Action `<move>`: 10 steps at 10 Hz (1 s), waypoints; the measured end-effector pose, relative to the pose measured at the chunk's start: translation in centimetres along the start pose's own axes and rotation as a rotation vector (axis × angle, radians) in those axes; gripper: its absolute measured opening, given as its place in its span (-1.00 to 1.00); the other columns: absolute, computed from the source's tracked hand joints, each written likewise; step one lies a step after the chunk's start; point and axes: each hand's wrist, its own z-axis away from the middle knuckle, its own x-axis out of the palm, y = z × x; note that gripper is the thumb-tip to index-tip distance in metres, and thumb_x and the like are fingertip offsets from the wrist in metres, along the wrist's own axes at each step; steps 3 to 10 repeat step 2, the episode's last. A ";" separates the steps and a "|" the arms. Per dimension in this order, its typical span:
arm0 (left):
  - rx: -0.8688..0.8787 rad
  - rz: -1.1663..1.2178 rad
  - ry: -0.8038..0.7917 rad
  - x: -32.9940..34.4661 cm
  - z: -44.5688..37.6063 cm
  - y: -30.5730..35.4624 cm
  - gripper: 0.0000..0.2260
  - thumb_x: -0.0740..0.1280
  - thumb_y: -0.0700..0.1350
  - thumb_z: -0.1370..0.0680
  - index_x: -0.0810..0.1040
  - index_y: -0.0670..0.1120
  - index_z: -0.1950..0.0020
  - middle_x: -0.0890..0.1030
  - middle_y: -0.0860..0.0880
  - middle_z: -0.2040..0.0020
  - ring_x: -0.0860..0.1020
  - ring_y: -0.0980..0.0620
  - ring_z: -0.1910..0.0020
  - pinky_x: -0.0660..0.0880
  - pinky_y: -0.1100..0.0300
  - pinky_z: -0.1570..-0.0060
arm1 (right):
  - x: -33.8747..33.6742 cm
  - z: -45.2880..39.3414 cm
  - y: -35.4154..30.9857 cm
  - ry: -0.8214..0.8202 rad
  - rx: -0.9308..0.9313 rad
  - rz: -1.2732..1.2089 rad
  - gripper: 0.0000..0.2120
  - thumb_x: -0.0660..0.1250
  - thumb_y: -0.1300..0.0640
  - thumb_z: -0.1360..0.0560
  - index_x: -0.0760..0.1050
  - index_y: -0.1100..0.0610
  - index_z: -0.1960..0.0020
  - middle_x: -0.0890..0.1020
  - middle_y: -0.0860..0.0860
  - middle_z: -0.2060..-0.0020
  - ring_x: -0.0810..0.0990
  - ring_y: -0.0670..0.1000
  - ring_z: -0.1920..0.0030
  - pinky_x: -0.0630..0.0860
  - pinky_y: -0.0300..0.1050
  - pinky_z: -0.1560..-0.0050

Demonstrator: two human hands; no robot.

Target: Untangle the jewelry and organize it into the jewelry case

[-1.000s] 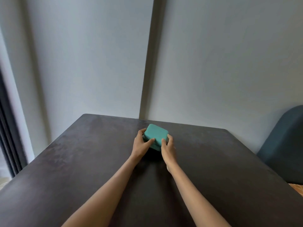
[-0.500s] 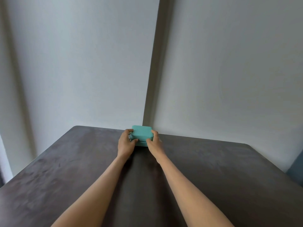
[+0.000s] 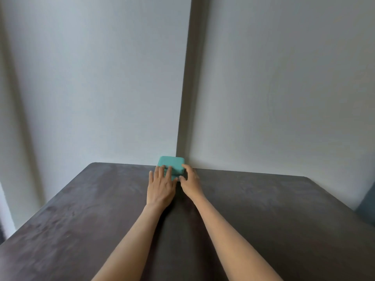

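Observation:
A small teal jewelry case [image 3: 172, 163] sits at the far edge of the dark table [image 3: 263, 220], close to the wall. It looks closed, with a seam between lid and base. My left hand [image 3: 161, 187] lies flat with straight fingers touching the case's front left side. My right hand [image 3: 190, 183] holds the case's front right corner, with fingers curved over the edge and the thumb against the front. No jewelry is visible.
A pale wall [image 3: 263, 98] with a vertical recess rises directly behind the case. Part of a blue chair [image 3: 367, 207] shows past the table's right edge. A dark frame stands at the lower left.
The case has gone from the table's middle to the far edge by the wall, carried by both hands. My left hand has flattened from a grip to straight fingers.

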 end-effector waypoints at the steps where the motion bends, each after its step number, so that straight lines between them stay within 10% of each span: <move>1: -0.030 0.007 -0.216 -0.3 0.9 0.3 -0.44 -0.10 0.14 -0.64 -0.14 -0.11 -0.55 -0.13 -0.11 -0.56 -0.18 -0.07 -0.54 -0.20 -0.05 -0.48 | -1.5 1.2 -0.8 -0.129 0.020 0.071 -0.50 0.13 0.15 -0.59 0.13 0.11 -0.51 0.24 0.08 -0.48 0.19 0.09 -0.47 0.12 -0.12 -0.44; 10: -0.015 0.023 -0.251 -1.3 2.0 0.5 -0.40 -0.11 0.17 -0.62 -0.20 -0.12 -0.54 -0.19 -0.10 -0.55 -0.24 -0.03 -0.53 -0.24 -0.03 -0.48 | -2.4 2.6 -1.4 -0.132 -0.013 0.099 -0.50 0.10 0.11 -0.61 0.10 0.11 -0.52 0.20 0.09 -0.49 0.14 0.07 -0.49 0.06 -0.14 -0.45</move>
